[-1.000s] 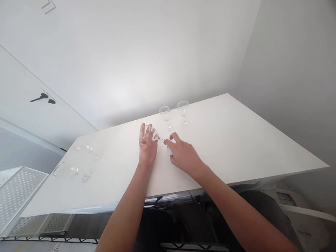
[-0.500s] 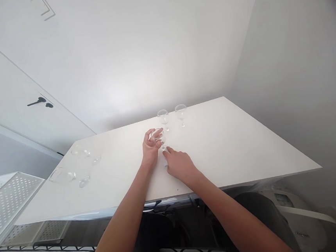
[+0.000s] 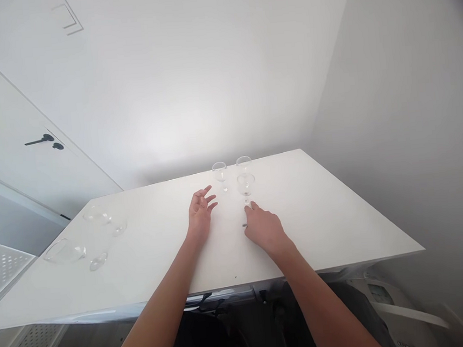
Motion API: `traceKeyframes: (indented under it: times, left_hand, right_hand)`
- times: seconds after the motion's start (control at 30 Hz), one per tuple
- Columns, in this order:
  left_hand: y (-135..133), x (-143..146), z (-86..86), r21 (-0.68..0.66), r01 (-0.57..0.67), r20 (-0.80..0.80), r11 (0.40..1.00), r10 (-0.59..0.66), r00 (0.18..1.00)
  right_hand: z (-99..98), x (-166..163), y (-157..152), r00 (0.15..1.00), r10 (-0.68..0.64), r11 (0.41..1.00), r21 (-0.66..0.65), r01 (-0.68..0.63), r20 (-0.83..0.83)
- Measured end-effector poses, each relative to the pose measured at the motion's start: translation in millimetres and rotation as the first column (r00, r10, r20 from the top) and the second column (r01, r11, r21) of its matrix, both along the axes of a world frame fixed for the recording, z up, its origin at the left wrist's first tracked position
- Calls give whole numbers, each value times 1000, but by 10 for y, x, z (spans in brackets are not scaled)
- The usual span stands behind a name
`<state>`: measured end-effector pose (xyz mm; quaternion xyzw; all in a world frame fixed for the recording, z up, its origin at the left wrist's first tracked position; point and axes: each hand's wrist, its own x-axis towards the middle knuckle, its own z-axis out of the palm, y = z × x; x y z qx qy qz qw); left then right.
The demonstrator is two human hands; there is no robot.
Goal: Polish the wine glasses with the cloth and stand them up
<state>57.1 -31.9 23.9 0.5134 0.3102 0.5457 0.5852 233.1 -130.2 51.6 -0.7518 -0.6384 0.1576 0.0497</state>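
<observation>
My right hand (image 3: 263,226) grips the lower stem of a clear stemmed glass (image 3: 246,185), whose bowl points up and away from me. The foot of that glass is mostly hidden by my fingers. To its left my left hand (image 3: 201,213) is held above the table with its fingers apart and nothing in them. Behind the hands, a second stemmed glass (image 3: 220,174) stands upright near the back edge. Another upright glass (image 3: 244,164) is behind the held one and partly covered by it.
Two more stemmed glasses, one nearer (image 3: 65,252) and one farther (image 3: 95,213), lie on their sides at the left of the white table (image 3: 320,219). A perforated white rack (image 3: 5,269) stands beyond the left edge. Walls close off the back and right.
My left hand has let go of the glass bowl and drawn away to the left. The glass in my right hand has moved right, in front of the rear right glass.
</observation>
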Motion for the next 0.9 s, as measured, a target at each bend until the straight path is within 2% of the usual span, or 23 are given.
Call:
traceKeyframes:
  times: [0.17, 0.47, 0.57, 0.67, 0.77, 0.83, 0.9]
  left_hand:
    - [44, -27, -58, -52, -36, 6, 998, 37, 999]
    - [49, -39, -49, -98, 6, 114, 995, 5, 993]
    - [55, -46, -41, -147, 21, 154, 989, 2, 988]
    - [78, -45, -57, -171, 24, 155, 985, 3, 988]
    - [30, -33, -73, -156, -28, 74, 987, 40, 996]
    - [-87, -41, -72, -133, -90, 10, 987, 92, 996]
    - [-266, -94, -66, -116, -135, -46, 984, 131, 990]
  right_hand:
    - [54, 169, -50, 999, -26, 999, -43, 24, -40]
    - [111, 201, -104, 1000, -13, 997, -74, 11, -27]
    - [216, 179, -188, 1000, -14, 998, -60, 15, 2]
    - [413, 108, -384, 1000, 2, 1000, 2, -2, 14]
    - [574, 9, -567, 984, 165, 981, 109, -157, -64]
    - [604, -48, -614, 939, 324, 928, 231, -291, -116]
    - [575, -87, -600, 908, 399, 872, 360, -331, -130]
